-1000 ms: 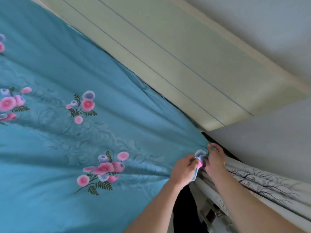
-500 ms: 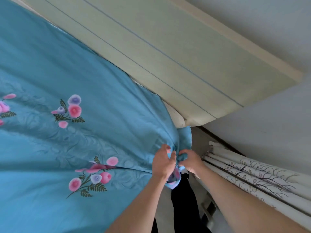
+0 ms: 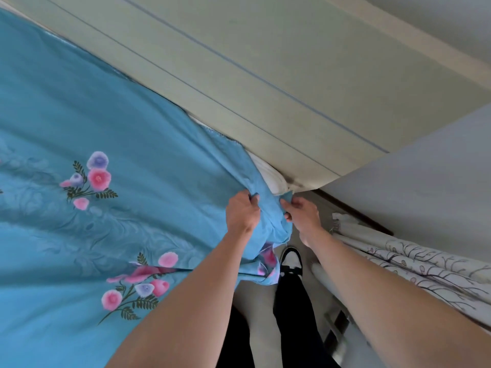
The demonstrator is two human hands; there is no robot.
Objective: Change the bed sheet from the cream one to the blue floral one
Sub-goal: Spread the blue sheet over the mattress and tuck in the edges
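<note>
your left hand (image 3: 242,212) and right hand (image 3: 303,215) are gripping the blue floral sheet (image 3: 111,123), fingers curling into bunched corner fabric beside the white mattress (image 3: 269,177).

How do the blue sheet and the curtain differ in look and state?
The sheet is blue with pink and purple flowers; the curtain is white with dark branches. The sheet lies spread over the bed, gripped at its corner by both hands; the curtain lies in folds, untouched. Both are printed fabric.
</note>
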